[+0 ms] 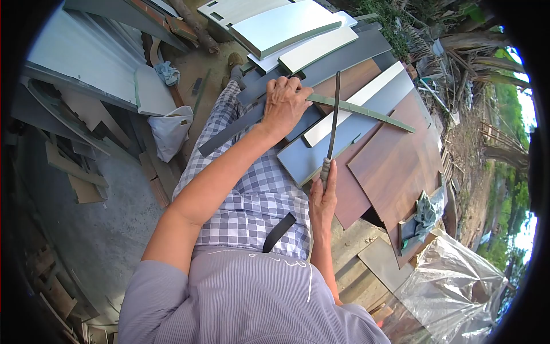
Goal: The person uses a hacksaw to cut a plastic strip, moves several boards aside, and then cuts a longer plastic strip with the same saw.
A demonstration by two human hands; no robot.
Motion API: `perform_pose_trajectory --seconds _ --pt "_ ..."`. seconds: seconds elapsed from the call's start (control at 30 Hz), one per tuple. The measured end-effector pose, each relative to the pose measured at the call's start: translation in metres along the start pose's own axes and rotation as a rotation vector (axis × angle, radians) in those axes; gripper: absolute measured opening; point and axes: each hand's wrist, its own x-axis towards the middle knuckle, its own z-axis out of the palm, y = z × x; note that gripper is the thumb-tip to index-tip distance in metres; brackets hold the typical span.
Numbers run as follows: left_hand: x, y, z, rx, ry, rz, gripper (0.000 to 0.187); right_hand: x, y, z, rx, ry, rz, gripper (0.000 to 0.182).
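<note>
My left hand (pixel 286 106) is closed on one end of a long green bamboo strip (pixel 378 113), over the near-left part of a pile of boards. The strip reaches out to the right and tapers towards its far tip. Lower down, my right hand (pixel 323 198) grips the wrapped handle of a knife (pixel 334 123). Its narrow dark blade stands up, seen nearly edge-on, and crosses the strip in this view. Beneath both lie a white board (pixel 352 106), a grey-blue board (pixel 358 135) and brown wood-grain panels (pixel 395 155).
To the left are a white plastic bag (pixel 172 133), stacked panels (pixel 91 63) and scrap wood (pixel 74 166) on concrete. Clear plastic sheeting (pixel 452 281) covers something at lower right. A crumpled grey-green cloth (pixel 427 212) lies by the pile's right edge. Logs and plants stand beyond.
</note>
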Motion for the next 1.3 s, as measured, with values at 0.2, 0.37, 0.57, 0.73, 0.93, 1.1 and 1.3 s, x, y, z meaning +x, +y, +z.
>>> perform_pose_trajectory --seconds 0.2,0.37,0.57,0.73,0.93,1.1,1.3 --pt "0.007 0.039 0.030 0.014 -0.047 -0.028 0.021 -0.002 0.006 -0.013 0.003 0.035 0.069 0.056" --pt "0.013 0.053 0.040 0.127 -0.168 -0.035 0.009 0.001 0.020 -0.031 -0.023 0.066 0.042 0.057" --pt "0.013 0.060 0.046 0.137 -0.233 -0.044 0.012 0.000 0.025 -0.037 -0.043 0.043 0.054 0.056" --pt "0.016 0.060 0.041 0.138 -0.284 -0.046 0.013 -0.004 0.019 -0.040 -0.032 0.014 0.098 0.056" --pt "0.015 0.058 0.043 0.114 -0.257 -0.035 0.015 -0.004 0.024 -0.040 -0.045 0.009 0.057 0.056" --pt "0.014 0.053 0.044 0.092 -0.215 -0.003 0.017 0.013 0.024 -0.035 -0.142 0.030 0.031 0.055" --pt "0.012 0.052 0.045 0.084 -0.227 -0.003 0.015 0.057 -0.013 -0.023 -0.219 0.038 -0.032 0.055"
